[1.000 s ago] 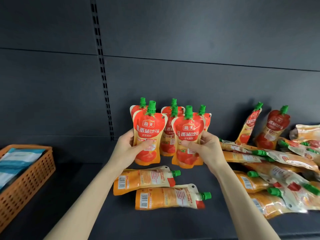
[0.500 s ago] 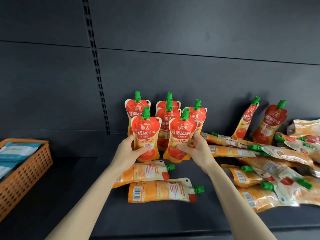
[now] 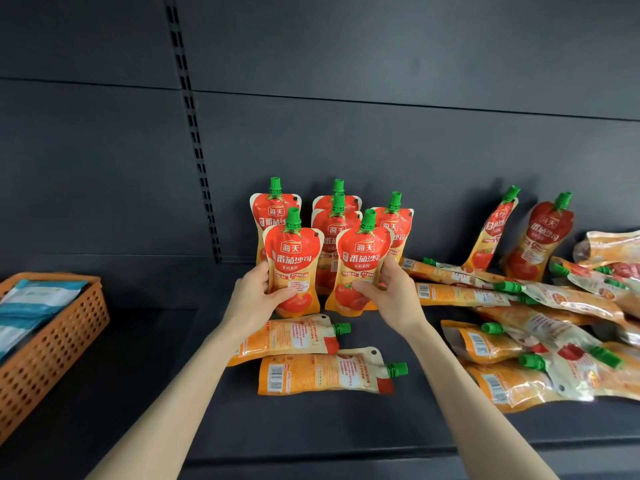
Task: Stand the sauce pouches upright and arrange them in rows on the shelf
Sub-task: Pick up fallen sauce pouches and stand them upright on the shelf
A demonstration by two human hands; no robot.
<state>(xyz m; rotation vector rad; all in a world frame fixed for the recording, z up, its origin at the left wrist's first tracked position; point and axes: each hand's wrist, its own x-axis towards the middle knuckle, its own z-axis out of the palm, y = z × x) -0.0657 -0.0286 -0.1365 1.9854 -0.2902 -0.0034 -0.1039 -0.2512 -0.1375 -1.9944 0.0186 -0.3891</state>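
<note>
You have bare shelf (image 3: 156, 358) on your left, up to the orange basket (image 3: 59, 344). Your left hand (image 3: 254, 299) grips one upright red, green-capped pouch (image 3: 292, 258), your right hand (image 3: 391, 296) a second pouch (image 3: 362, 261), before four standing pouches (image 3: 275, 209).

A: Front left pouch (image 3: 292, 268) in the left hand (image 3: 258, 299), front right pouch (image 3: 360, 268) in the right hand (image 3: 391, 296), side by side.
B: Four standing pouches (image 3: 273, 211) right behind them, near the back panel (image 3: 381, 133)!
A: Two flat pouches (image 3: 325, 374) lie in front; the heap (image 3: 519, 344) sprawls right, two leaning pouches (image 3: 540, 237) behind it.
B: Basket (image 3: 52, 344) sits far left on the shelf (image 3: 145, 382).
</note>
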